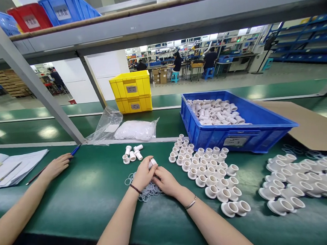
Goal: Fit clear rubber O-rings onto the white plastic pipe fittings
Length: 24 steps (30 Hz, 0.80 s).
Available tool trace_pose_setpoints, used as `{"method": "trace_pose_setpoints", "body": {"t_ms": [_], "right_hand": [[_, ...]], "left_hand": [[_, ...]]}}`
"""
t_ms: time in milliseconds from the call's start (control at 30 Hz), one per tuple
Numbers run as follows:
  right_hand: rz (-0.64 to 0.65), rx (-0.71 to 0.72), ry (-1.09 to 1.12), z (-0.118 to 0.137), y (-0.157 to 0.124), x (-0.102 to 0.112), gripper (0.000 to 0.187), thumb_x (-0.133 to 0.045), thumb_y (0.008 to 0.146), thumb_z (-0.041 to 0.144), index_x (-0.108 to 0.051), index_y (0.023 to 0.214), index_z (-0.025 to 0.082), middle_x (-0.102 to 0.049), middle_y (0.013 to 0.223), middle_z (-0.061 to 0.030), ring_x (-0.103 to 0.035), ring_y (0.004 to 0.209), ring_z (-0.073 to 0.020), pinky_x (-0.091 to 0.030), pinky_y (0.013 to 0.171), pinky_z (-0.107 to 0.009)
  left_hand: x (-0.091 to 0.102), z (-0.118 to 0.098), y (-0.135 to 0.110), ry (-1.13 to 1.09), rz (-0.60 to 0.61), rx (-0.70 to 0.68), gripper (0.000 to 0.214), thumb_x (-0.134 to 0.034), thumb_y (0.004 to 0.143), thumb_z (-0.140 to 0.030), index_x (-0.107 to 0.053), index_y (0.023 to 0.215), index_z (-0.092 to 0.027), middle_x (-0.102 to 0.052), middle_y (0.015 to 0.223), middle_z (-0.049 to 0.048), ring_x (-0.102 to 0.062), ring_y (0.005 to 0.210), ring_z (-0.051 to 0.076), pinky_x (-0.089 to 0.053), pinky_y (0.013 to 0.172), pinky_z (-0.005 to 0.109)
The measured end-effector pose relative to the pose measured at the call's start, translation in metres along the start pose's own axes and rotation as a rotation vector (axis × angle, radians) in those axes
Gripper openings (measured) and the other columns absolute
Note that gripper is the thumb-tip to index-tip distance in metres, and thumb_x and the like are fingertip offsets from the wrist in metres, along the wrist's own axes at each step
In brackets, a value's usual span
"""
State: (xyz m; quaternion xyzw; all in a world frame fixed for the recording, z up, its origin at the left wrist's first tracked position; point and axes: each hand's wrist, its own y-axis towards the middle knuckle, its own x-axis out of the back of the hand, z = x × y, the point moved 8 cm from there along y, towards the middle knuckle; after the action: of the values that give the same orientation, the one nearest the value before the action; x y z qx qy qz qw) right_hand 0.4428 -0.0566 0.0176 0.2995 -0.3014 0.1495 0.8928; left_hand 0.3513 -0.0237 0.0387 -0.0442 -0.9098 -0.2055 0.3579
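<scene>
My left hand is closed around a white flanged plastic fitting, whose end shows above the fingers. Pressed up against it, my right hand has its fingers curled in at the lower side of the fitting; what they pinch is hidden. Under both hands lies a loose pile of thin translucent rings. A small group of white fittings sits just beyond my left hand. To the right, rows of white fittings stand or lean on the green table.
A blue bin of fittings stands behind the rows. More fittings and rings lie far right, near cardboard. Bagged white material and yellow bins are behind. At left, another person's hand rests near a notebook.
</scene>
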Motion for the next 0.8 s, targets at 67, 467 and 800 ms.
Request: {"method": "trace_pose_setpoints", "body": {"t_ms": [67,467,800], "right_hand": [[-0.023,0.001,0.009,0.000,0.000,0.002,0.014,-0.050,0.090,0.022,-0.062,0.095,0.020,-0.058,0.091,-0.0064,-0.052,0.087,-0.0196,-0.045,0.079,-0.034],[-0.116,-0.053,-0.037,-0.012,-0.002,0.004,0.016,-0.049,0.091,0.023,-0.062,0.086,0.017,-0.053,0.082,-0.0050,-0.048,0.080,-0.0172,-0.043,0.074,-0.030],[-0.122,-0.084,0.024,-0.021,-0.003,0.001,0.016,-0.049,0.086,0.011,-0.063,0.082,0.018,-0.058,0.082,-0.0044,-0.052,0.080,-0.0168,-0.043,0.074,-0.028]], "left_hand": [[0.001,0.000,-0.001,-0.004,-0.005,0.007,0.033,-0.049,0.088,-0.031,-0.049,0.118,-0.016,-0.058,0.115,0.0107,-0.055,0.108,0.023,-0.044,0.094,0.039],[-0.003,-0.002,-0.004,0.004,0.005,0.045,0.030,-0.044,0.090,-0.032,-0.045,0.115,-0.015,-0.057,0.110,0.0100,-0.056,0.101,0.022,-0.044,0.090,0.038],[-0.006,-0.016,-0.007,0.031,0.044,-0.047,0.031,-0.046,0.088,-0.029,-0.044,0.115,-0.015,-0.055,0.113,0.0108,-0.053,0.105,0.023,-0.044,0.093,0.039]]}}
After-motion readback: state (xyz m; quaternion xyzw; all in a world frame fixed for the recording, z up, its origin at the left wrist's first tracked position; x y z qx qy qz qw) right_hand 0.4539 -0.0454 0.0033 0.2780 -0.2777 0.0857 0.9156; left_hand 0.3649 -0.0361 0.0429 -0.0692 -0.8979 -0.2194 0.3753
